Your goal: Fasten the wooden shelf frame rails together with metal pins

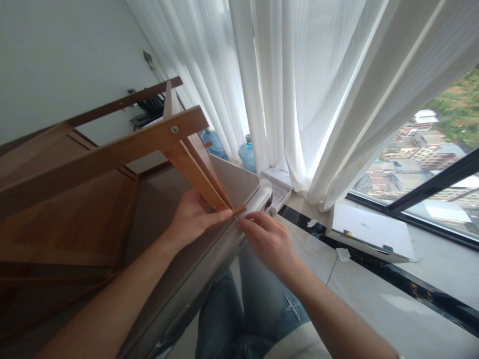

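On the table [239, 179], toward its right edge, is one wooden frame [123, 152], and two bare hands meet at its corner. The left hand [192, 217] grips the lower end of a slanting slat [198, 179], with the thumb laid toward the tip. The right hand [267, 239] pinches one small metal piece [236, 219] just beside this tip; whether it is a screw or a tool, I cannot tell. The frame is of smooth brown wood, warmer and more orange on the slat, darker on its two long rails, one near and one far. One round metal fitting [174, 129] sits near the right end of the near rail. Beside the far white curtains [262, 89] stand two blue bottles [246, 155]. At right lie one white box [368, 229] and two paper scraps [343, 255].
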Available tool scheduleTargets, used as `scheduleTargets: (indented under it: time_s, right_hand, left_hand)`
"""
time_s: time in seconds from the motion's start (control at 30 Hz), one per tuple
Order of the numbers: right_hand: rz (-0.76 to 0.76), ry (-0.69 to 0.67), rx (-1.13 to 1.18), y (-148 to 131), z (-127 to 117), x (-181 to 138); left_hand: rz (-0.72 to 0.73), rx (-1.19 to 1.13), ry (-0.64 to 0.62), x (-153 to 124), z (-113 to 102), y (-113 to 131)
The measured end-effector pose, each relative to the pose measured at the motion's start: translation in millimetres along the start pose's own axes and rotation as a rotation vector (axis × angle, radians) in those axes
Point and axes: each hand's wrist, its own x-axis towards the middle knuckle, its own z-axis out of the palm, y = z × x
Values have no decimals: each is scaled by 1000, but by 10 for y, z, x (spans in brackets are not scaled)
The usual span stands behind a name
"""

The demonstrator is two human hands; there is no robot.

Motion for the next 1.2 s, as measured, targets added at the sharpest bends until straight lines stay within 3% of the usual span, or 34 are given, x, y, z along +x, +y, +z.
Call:
scheduleTargets:
  time_s: [0.43, 0.73, 1.03, 1.2]
  right_hand:
    - [373, 69, 305, -163, 14, 65]
    - [856, 114, 910, -280, 12, 51]
    - [936, 186, 1193, -355, 163, 14]
    - [1147, 278, 1564, -429, 232, 39]
  left_hand:
    - [5, 67, 39, 6, 48, 79]
    - [28, 74, 21, 13, 184, 110]
    - [-14, -10, -9, -42, 211, 86]
    - [-18, -7, 0, -31, 192, 80]
